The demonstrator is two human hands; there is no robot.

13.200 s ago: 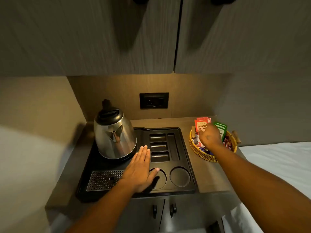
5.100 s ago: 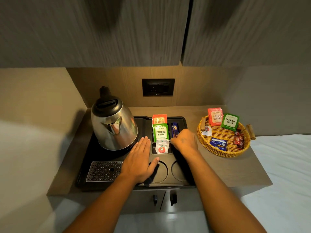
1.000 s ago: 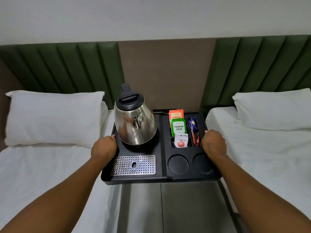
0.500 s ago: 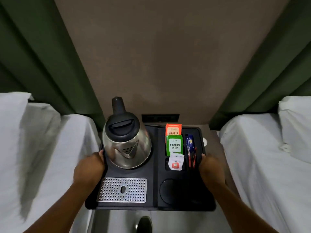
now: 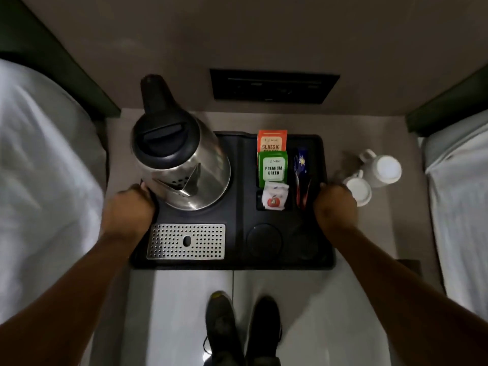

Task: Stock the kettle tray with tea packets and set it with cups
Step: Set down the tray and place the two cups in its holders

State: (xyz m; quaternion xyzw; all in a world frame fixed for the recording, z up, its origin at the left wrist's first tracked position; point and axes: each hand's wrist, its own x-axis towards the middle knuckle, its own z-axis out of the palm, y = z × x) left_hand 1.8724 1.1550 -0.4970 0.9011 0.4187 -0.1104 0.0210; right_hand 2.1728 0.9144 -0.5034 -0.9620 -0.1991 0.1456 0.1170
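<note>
The black kettle tray (image 5: 237,249) lies on a bedside table between two beds. My left hand (image 5: 129,207) grips its left edge and my right hand (image 5: 334,207) grips its right edge. A steel kettle (image 5: 179,165) stands on its left half, above a perforated metal drip grate (image 5: 186,241). The slots hold an orange Classic tea packet (image 5: 272,140), a green Premium Green packet (image 5: 272,168), a white sachet (image 5: 274,198) and blue and red sticks (image 5: 301,178). Both round cup wells (image 5: 264,240) are bare. Two white cups (image 5: 375,173) sit upside down on the table, right of the tray.
White bedding flanks the table on the left (image 5: 39,180) and right (image 5: 459,202). A black socket panel (image 5: 273,85) is on the wall behind. My shoes (image 5: 240,328) stand on the glossy floor in front of the table.
The view has tilted down and closed in on the bedside table. The tray, held in both hands, now lies low on the table, and the two white cups have come into sight.
</note>
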